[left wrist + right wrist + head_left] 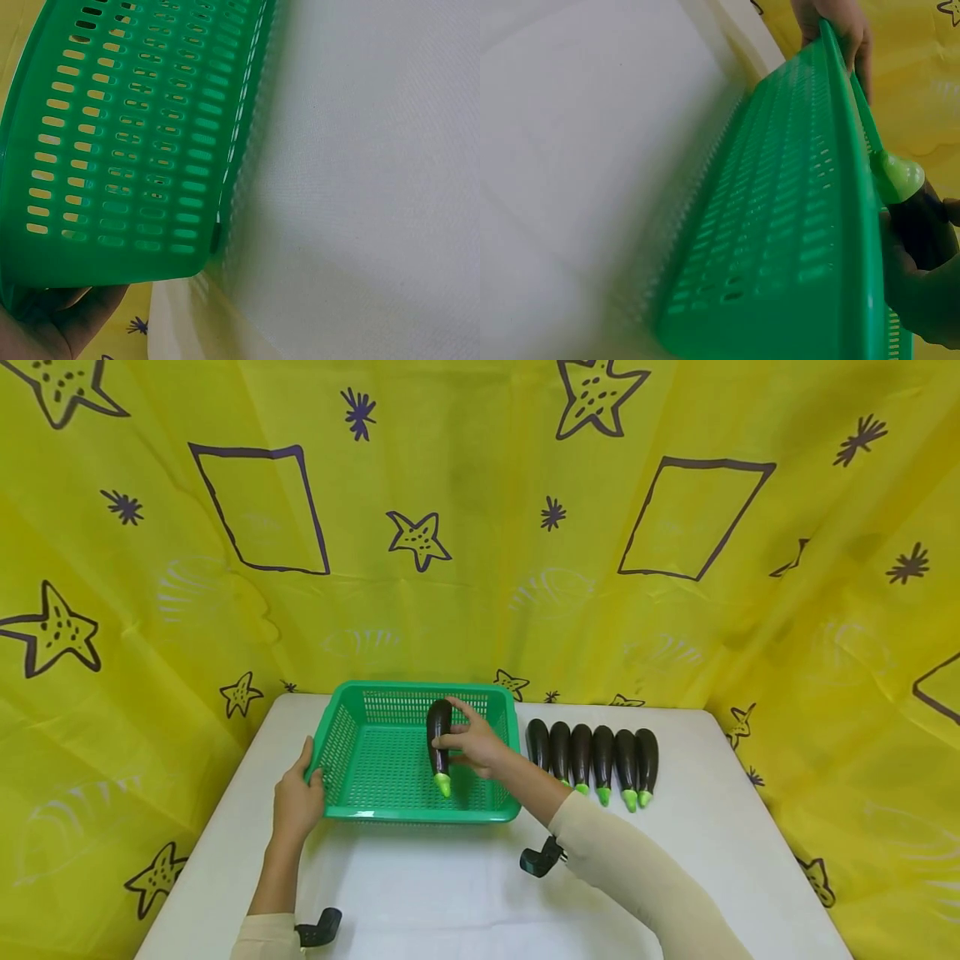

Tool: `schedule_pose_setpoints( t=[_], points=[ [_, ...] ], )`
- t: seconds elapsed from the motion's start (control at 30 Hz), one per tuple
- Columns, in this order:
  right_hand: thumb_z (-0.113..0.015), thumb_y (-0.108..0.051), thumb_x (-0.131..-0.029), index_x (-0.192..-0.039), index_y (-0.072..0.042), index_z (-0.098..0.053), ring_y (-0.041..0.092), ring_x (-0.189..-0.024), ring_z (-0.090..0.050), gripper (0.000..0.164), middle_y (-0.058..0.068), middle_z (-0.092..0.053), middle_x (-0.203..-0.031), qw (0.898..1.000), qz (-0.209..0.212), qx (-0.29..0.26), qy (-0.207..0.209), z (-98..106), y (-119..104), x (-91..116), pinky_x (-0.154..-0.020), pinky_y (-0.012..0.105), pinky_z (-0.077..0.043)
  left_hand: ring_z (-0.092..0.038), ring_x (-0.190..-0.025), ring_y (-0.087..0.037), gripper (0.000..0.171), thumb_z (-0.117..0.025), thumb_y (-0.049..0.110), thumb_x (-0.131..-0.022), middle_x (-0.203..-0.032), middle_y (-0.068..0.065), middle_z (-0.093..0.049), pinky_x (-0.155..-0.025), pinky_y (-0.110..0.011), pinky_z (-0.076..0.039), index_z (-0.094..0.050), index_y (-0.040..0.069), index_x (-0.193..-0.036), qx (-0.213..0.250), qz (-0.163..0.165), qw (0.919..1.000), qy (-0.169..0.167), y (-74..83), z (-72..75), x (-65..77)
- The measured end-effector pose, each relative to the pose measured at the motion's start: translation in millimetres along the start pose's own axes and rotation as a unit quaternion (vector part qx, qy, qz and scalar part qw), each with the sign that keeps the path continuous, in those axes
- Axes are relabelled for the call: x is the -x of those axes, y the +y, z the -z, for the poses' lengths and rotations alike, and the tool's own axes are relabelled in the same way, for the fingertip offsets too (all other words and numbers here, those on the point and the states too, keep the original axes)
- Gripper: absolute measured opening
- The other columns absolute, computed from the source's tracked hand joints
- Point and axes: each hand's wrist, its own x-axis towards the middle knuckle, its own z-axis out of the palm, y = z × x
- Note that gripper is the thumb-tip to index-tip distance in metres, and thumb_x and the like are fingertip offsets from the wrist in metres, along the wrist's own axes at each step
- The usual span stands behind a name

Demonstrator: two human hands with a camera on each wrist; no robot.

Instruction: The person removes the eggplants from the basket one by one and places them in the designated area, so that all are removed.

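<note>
A green plastic basket (420, 816) with slotted walls stands on the white table. My left hand (296, 797) grips its left rim, fingers and thumb on either side, as the left wrist view of the basket wall (127, 150) partly shows. Over the inside of the basket, my right hand (476, 743) holds a dark purple eggplant (438, 735) with its bright green stem end toward me. In the right wrist view the fingers wrap the eggplant (922, 225) close above the basket rim. No other eggplant shows inside the basket.
Several more eggplants (581, 756) lie side by side in a row right of the basket, stem ends toward me. A yellow curtain (480, 610) with drawn stars hangs behind the white table (450, 893) and at both sides. Black wrist-camera mounts (540, 860) stick out near the forearms.
</note>
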Motion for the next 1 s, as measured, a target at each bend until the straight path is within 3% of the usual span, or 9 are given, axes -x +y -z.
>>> schedule_pose_setpoints(
  t=[0.37, 0.5, 0.73, 0.87, 1.0],
  points=[
    [-0.065, 0.01, -0.097, -0.167, -0.018, -0.026, 0.03, -0.101, -0.07, 0.085, 0.038, -0.044, -0.147, 1.0, 0.001, -0.001, -0.006, 24, -15, 22, -0.106, 0.067, -0.045, -0.035, -0.144, -0.054, 0.06, -0.044, 0.0, -0.108, -0.159, -0.033, -0.032, -0.113, -0.067, -0.035, -0.024, -0.002, -0.164, -0.004, 0.002, 1.0, -0.007, -0.3, 1.8, -0.4],
    [-0.064, 0.009, -0.099, -0.168, -0.018, -0.023, 0.031, -0.104, -0.07, 0.085, 0.037, -0.044, -0.149, 1.0, 0.003, -0.001, -0.015, 32, -19, 31, -0.108, 0.065, -0.044, -0.035, -0.144, -0.055, 0.06, -0.044, 0.0, -0.108, -0.159, -0.033, -0.032, -0.113, -0.067, -0.035, -0.023, -0.001, -0.164, -0.005, 0.001, 0.9999, -0.01, -0.7, 2.0, -0.7],
    [-0.064, 0.005, -0.099, -0.168, -0.003, -0.015, 0.039, -0.126, -0.061, 0.085, 0.035, -0.039, -0.155, 1.0, -0.001, 0.018, -0.008, 52, -20, 49, -0.111, 0.059, -0.044, -0.035, -0.144, -0.055, 0.06, -0.044, 0.0, -0.108, -0.16, -0.033, -0.031, -0.113, -0.067, -0.035, -0.022, -0.001, -0.165, -0.005, 0.002, 0.9999, -0.016, 0.6, 1.4, -0.3],
    [-0.063, 0.003, -0.1, -0.165, 0.006, -0.016, 0.034, -0.122, -0.062, 0.08, 0.033, -0.047, -0.149, 1.0, 0.005, 0.029, -0.005, 65, -22, 57, -0.114, 0.058, -0.041, -0.036, -0.144, -0.055, 0.06, -0.044, 0.001, -0.109, -0.159, -0.033, -0.032, -0.112, -0.067, -0.036, -0.023, 0.0, -0.165, -0.01, 0.006, 0.9998, -0.015, 0.1, 2.1, -0.3],
    [-0.061, 0.004, -0.101, -0.164, 0.007, -0.02, 0.023, -0.114, -0.065, 0.075, 0.028, -0.052, -0.144, 1.0, 0.017, 0.017, 0.004, 78, -25, 65, -0.113, 0.053, -0.044, -0.035, -0.144, -0.055, 0.06, -0.044, 0.001, -0.109, -0.16, -0.033, -0.032, -0.112, -0.068, -0.036, -0.022, 0.001, -0.165, -0.009, 0.008, 0.9998, -0.015, -0.3, 3.2, -0.7]
  ],
)
